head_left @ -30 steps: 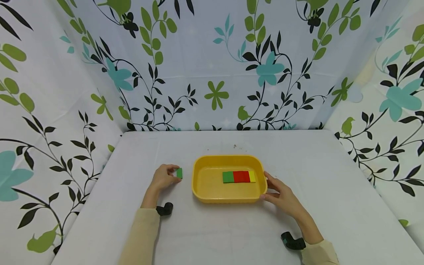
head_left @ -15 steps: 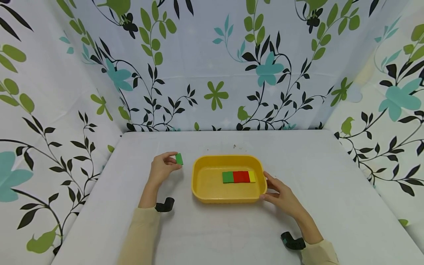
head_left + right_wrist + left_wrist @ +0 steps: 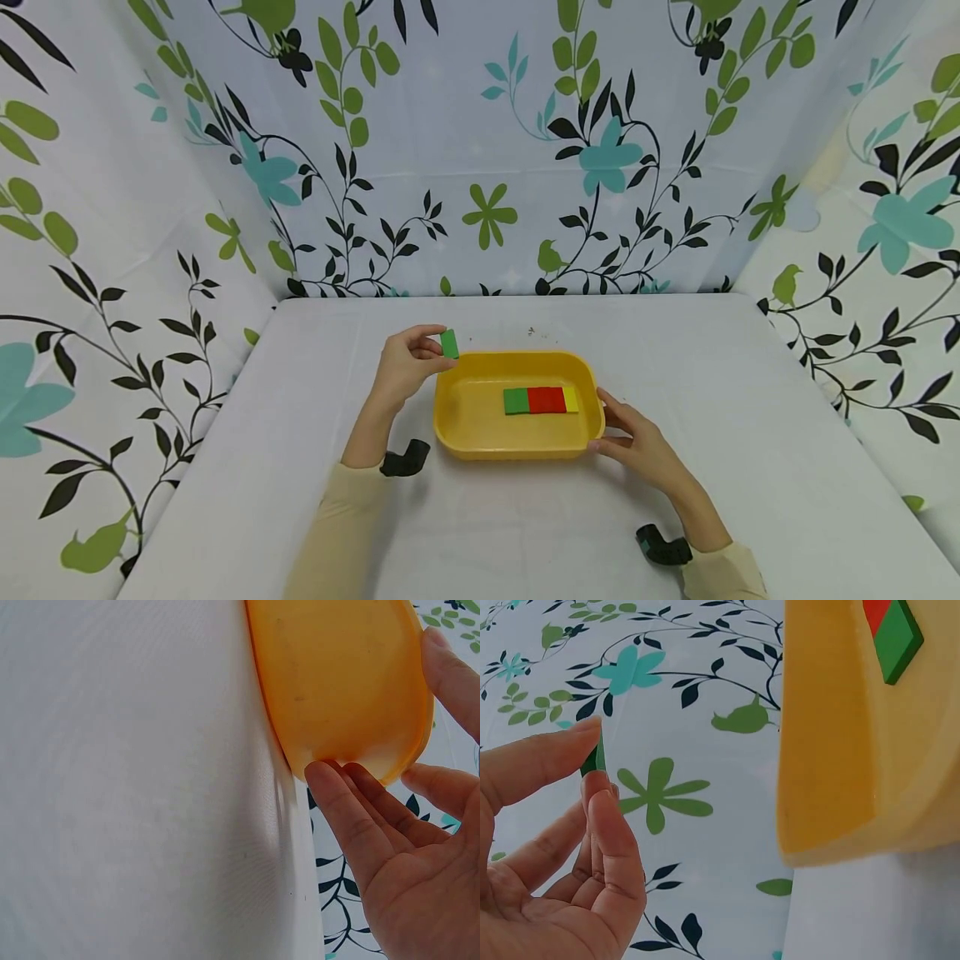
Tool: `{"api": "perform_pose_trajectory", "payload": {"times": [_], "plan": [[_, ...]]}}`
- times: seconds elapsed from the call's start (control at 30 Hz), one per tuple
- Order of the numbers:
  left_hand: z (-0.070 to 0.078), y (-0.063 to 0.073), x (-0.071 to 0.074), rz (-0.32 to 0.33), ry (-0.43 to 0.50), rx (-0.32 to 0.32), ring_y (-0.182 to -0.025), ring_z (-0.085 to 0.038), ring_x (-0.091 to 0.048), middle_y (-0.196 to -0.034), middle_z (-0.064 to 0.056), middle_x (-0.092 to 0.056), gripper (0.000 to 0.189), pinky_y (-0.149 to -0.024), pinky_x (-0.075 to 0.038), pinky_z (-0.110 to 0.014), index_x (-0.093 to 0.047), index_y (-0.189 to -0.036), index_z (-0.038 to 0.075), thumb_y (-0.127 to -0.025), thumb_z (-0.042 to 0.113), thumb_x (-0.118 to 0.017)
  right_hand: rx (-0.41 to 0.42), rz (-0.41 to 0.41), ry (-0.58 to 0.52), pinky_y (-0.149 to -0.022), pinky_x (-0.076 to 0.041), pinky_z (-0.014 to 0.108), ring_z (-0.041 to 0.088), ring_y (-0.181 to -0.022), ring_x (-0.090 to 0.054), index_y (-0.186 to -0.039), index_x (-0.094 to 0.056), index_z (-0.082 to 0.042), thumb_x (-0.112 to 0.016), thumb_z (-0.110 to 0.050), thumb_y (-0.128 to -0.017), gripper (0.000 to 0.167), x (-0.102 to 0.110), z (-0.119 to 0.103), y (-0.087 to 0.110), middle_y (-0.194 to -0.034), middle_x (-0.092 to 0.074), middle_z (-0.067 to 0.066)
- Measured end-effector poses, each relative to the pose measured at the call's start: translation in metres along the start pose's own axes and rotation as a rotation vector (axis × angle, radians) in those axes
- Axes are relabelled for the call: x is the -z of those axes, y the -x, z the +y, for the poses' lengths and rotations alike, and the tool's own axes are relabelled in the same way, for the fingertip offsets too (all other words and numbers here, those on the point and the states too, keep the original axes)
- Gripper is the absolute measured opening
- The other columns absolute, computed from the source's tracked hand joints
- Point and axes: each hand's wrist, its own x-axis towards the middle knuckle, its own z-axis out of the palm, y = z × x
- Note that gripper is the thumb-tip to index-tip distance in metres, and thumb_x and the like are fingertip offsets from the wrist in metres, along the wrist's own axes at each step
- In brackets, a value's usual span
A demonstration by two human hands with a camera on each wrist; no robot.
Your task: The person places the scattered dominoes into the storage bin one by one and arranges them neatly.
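My left hand [image 3: 401,367] pinches a small flat green block [image 3: 449,343] between thumb and fingertips, above the back left corner of the yellow tray [image 3: 472,443]. In the left wrist view most of that block is hidden by the fingers. Inside the tray lies a row of blocks: a green block [image 3: 516,401] at the left, a red block [image 3: 546,400] in the middle and a narrower yellow block [image 3: 572,400] at the right. Against the tray's right end rests my right hand [image 3: 637,442], its fairly straight fingers [image 3: 352,817] spread along the outer wall.
A white cloth-covered table [image 3: 525,533] carries the tray. Behind it and at both sides hangs a leaf-patterned curtain [image 3: 487,158]. Small dark specks [image 3: 531,332] lie behind the tray. Each wrist wears a black camera mount [image 3: 405,458].
My left hand lifts the green block away from the table left of the tray, moving backward and then right to the tray's back left corner. The right hand and tray stay still.
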Motion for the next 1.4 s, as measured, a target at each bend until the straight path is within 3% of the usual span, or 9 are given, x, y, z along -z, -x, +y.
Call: {"api": "perform_pose_trajectory", "payload": {"times": [0.27, 0.43, 0.6, 0.87, 1.4], "plan": [[0.002, -0.004, -0.033, -0.044, -0.039, 0.029, -0.075, -0.016, -0.059, -0.092, -0.010, -0.061, 0.048, -0.072, -0.055, -0.021, -0.066, -0.124, 0.008, -0.078, 0.001, -0.079, 0.002, -0.001, 0.000, -0.091, -0.053, 0.033, 0.036, -0.122, -0.056, -0.154, -0.032, -0.012, -0.075, -0.023, -0.085, 0.082, 0.000, -0.001, 0.000, -0.134, -0.055, 0.019], [-0.007, -0.007, -0.050, -0.080, -0.088, 0.062, -0.073, -0.015, -0.060, -0.088, -0.008, -0.062, 0.048, -0.072, -0.056, -0.025, -0.066, -0.123, 0.007, -0.077, 0.002, -0.080, 0.004, -0.003, 0.001, -0.092, -0.053, 0.033, 0.036, -0.122, -0.056, -0.154, -0.031, -0.013, -0.075, -0.023, -0.085, 0.082, 0.000, -0.001, 0.000, -0.134, -0.054, 0.019], [-0.019, -0.010, -0.064, -0.092, -0.194, 0.061, -0.069, -0.015, -0.057, -0.083, -0.007, -0.063, 0.047, -0.068, -0.052, -0.025, -0.067, -0.120, 0.005, -0.076, 0.002, -0.081, 0.002, -0.004, 0.006, -0.091, -0.053, 0.033, 0.036, -0.122, -0.056, -0.154, -0.031, -0.013, -0.075, -0.023, -0.085, 0.082, 0.000, -0.001, -0.001, -0.134, -0.055, 0.018], [-0.036, -0.010, -0.076, -0.096, -0.302, 0.042, -0.070, -0.016, -0.055, -0.081, -0.007, -0.063, 0.045, -0.065, -0.048, -0.025, -0.067, -0.118, 0.003, -0.075, 0.000, -0.080, -0.004, -0.006, 0.004, -0.091, -0.054, 0.033, 0.036, -0.122, -0.056, -0.154, -0.031, -0.013, -0.075, -0.024, -0.085, 0.083, 0.000, -0.001, -0.001, -0.134, -0.055, 0.019], [-0.048, -0.011, -0.092, -0.122, -0.360, 0.132, -0.062, -0.015, -0.056, -0.083, -0.009, -0.066, 0.051, -0.052, -0.045, -0.023, -0.067, -0.120, 0.001, -0.071, -0.005, -0.081, -0.011, -0.001, 0.006, -0.091, -0.054, 0.033, 0.035, -0.122, -0.056, -0.154, -0.031, -0.014, -0.075, -0.023, -0.085, 0.083, 0.000, -0.001, 0.000, -0.134, -0.055, 0.018]]}}
